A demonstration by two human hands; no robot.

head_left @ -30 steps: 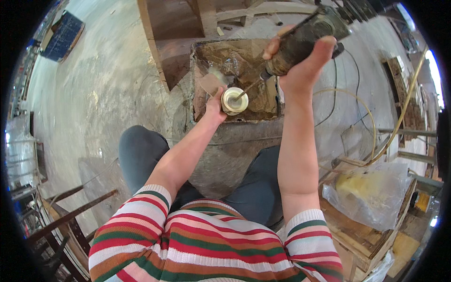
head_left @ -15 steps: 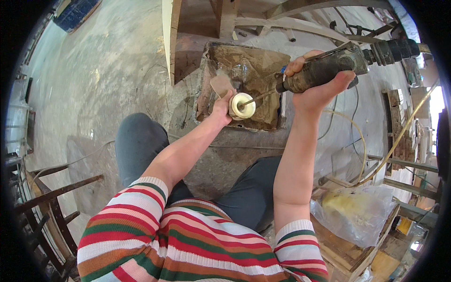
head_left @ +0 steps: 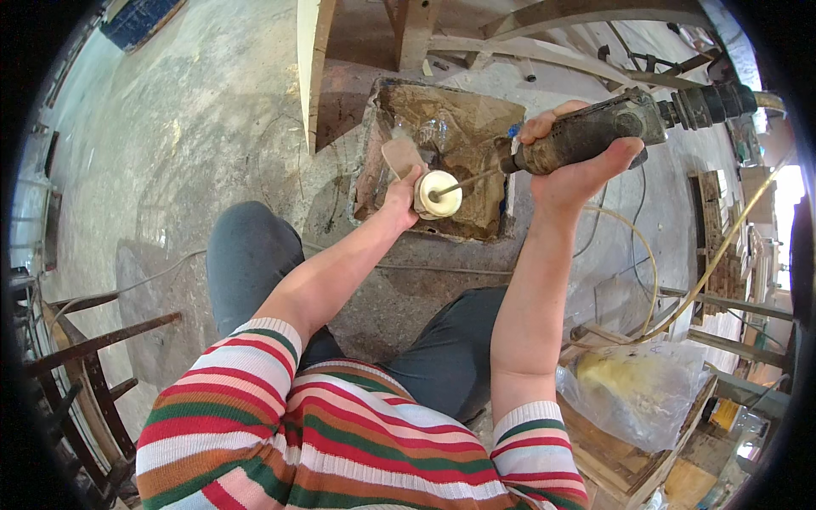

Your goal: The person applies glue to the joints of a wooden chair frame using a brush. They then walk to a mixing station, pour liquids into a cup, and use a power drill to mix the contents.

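My right hand (head_left: 571,155) is wrapped round the body of a dark, dirty hand drill (head_left: 603,127). A thin metal rod (head_left: 473,179) runs from the drill's front to the left and down into a round cup (head_left: 448,204) of pale cream stuff. The rod's tip is sunk in the cream and hidden. My left hand (head_left: 403,197) grips that cup from its left side, fingers mostly out of sight behind it. Just beyond the thumb sticks up a flat, pale pinkish paddle-shaped piece (head_left: 403,156); whether it is joined to the cup I cannot tell.
Under my hands lies a shallow, brown-crusted tray (head_left: 476,106) on the concrete floor. A wooden frame (head_left: 544,51) stands behind it. A yellowish hose (head_left: 712,268) and thin cables run at the right. A clear plastic bag (head_left: 633,395) rests on a wooden crate. Dark metal legs (head_left: 98,344) stand at left.
Both hands keep their grips and stay almost in place, with the rod still in the cup. The view has shifted very slightly.
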